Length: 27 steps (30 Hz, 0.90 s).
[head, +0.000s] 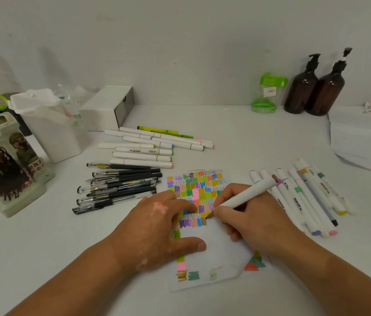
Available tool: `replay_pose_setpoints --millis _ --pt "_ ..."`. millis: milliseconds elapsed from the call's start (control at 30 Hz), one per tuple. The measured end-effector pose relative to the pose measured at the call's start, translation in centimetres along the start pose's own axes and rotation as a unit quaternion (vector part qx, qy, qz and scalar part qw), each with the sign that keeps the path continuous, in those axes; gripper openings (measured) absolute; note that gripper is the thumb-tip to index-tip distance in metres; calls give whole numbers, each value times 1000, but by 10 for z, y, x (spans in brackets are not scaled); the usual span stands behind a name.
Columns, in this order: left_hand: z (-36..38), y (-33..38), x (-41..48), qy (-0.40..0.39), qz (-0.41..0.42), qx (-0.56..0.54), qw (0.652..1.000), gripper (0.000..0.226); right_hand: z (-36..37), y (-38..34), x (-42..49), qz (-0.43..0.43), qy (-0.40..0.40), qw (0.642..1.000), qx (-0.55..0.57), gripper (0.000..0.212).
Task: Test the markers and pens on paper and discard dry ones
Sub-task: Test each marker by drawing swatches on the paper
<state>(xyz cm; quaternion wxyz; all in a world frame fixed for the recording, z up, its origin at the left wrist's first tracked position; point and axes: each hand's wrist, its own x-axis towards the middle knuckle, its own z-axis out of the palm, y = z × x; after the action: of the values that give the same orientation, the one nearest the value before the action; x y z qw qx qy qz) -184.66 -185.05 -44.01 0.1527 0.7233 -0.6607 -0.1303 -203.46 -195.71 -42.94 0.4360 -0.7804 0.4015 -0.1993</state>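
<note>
Step in hand: swatch test. Right hand [246, 215] grips white-barrelled marker [246, 193] in writing hold, dark tip touching small white paper sheet [214, 249] crowded with coloured swatches, at end of lowest full row. Left hand [164, 226] flat, fingers straight, pinning sheet's left side. Black gel pens [120, 185] left of sheet; capped white markers [148, 149] beyond-left; second marker group [305, 197] right of sheet. Brownish patch beside tip suggests ink flows. Next move calls for verdict, recapping and sorting; which pile holds tested items, cannot tell.

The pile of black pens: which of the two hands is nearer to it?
Left. The left hand presses flat on the paper, close beside the black pens. The right hand holds a white marker beyond it, on the paper's far side from the pens.
</note>
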Motion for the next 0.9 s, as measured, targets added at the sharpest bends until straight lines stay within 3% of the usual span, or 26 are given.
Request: replay_pose_setpoints --millis 300,400,467,567,767,900 --pt "-1 1 -1 -3 5 4 1000 80 1 2 0 -1 0 1000 12 9" --pt "-2 2 -2 5 -10 -22 1000 83 -1 2 0 -12 43 996 78 16" --pt "-3 1 -3 29 -32 -62 997 73 -6 2 2 -18 70 986 147 19" --pt "-10 -2 -1 68 -40 -184 980 26 -13 2 4 -32 84 969 228 16" --pt "-14 -4 1 90 -48 -296 950 39 -15 2 5 -57 53 959 271 7" --pt "-12 -2 2 82 -58 -435 895 48 -17 0 4 -54 14 930 363 7"
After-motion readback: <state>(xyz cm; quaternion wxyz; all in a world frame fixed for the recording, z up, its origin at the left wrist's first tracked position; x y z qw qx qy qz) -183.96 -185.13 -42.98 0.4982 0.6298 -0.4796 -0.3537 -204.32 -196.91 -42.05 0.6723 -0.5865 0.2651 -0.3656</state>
